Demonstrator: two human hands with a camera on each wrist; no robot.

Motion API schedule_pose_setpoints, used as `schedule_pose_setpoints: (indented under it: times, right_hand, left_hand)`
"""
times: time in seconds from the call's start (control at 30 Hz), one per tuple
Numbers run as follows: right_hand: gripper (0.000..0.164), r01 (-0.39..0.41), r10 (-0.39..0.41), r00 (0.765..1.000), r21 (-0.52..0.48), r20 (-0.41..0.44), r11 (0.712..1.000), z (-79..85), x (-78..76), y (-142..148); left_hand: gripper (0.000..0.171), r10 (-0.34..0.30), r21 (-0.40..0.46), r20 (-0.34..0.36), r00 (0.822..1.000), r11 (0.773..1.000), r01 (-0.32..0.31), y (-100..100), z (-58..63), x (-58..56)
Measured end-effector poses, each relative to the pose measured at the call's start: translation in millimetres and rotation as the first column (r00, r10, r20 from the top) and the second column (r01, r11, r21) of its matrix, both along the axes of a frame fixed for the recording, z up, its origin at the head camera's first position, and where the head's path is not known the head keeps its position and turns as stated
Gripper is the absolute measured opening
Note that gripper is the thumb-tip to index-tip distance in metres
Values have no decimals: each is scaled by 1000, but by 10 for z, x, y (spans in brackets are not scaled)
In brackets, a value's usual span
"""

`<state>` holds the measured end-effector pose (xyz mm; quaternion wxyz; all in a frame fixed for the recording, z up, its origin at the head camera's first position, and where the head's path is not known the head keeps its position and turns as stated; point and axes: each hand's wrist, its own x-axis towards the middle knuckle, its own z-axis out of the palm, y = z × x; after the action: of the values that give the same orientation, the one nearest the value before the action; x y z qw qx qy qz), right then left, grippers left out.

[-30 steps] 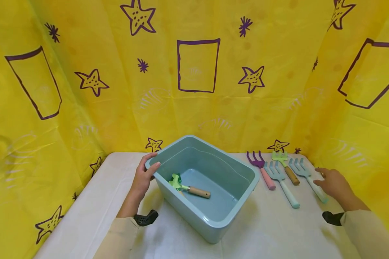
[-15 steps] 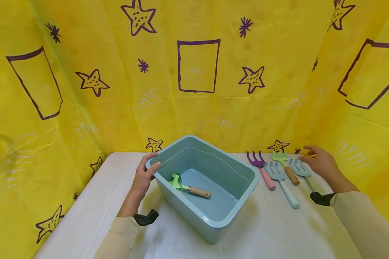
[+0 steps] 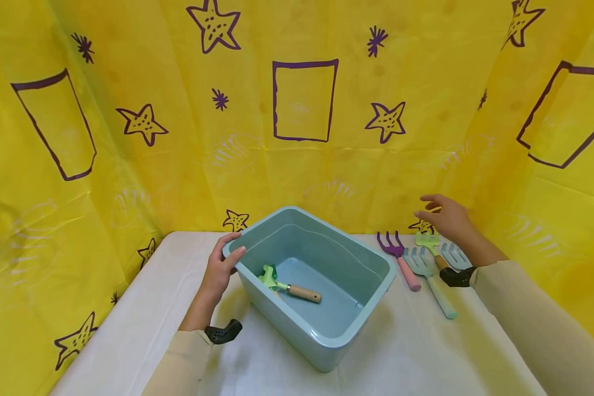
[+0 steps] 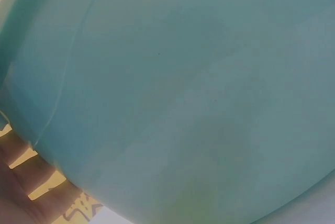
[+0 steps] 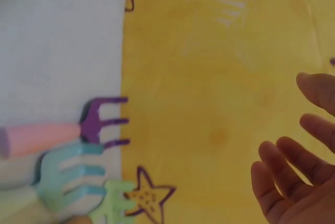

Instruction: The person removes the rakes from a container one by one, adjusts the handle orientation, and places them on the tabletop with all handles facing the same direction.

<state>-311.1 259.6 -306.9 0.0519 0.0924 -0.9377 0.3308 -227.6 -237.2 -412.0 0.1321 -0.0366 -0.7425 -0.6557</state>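
Note:
My left hand point(image 3: 221, 264) grips the left corner rim of a blue-green plastic tub point(image 3: 322, 324), thumb inside and fingers outside. Within the tub lies a small green garden tool with a wooden handle point(image 3: 304, 293); part of it is hidden by the near wall. My right hand point(image 3: 447, 217) is raised over the back of the table at right, fingers loosely bent, holding nothing. Below it lie hand forks: a purple one with a pink handle point(image 3: 408, 275), a light blue one point(image 3: 422, 263), a green one with a wooden handle point(image 3: 428, 241), and another blue one point(image 3: 455, 256), partly hidden by my wrist.
A white-covered table point(image 3: 178, 264) carries everything. Yellow curtains point(image 3: 326, 176) with purple starfish drawings enclose the back and both sides. The tub stands at an angle in the middle, with the forks lying to its right.
My right hand has risen from beside the rightmost blue fork and moved left and back, over the forks. My left hand and the tub have stayed in place.

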Motion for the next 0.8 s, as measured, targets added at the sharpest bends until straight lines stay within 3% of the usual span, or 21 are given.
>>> schedule_pose_setpoints:
  times: [0.37,0.8]
  right_hand:
    - [56,-96,96,995,-51,5,994,258,-154,-711]
    - [58,-214,225,972,-146,64,966,334,-223,-1377]
  left_hand:
    - [48,5,-4,12,1000,1000,-5,-2,11,-1]
    - [47,6,-8,11,1000,1000,-6,-10,9,-6]
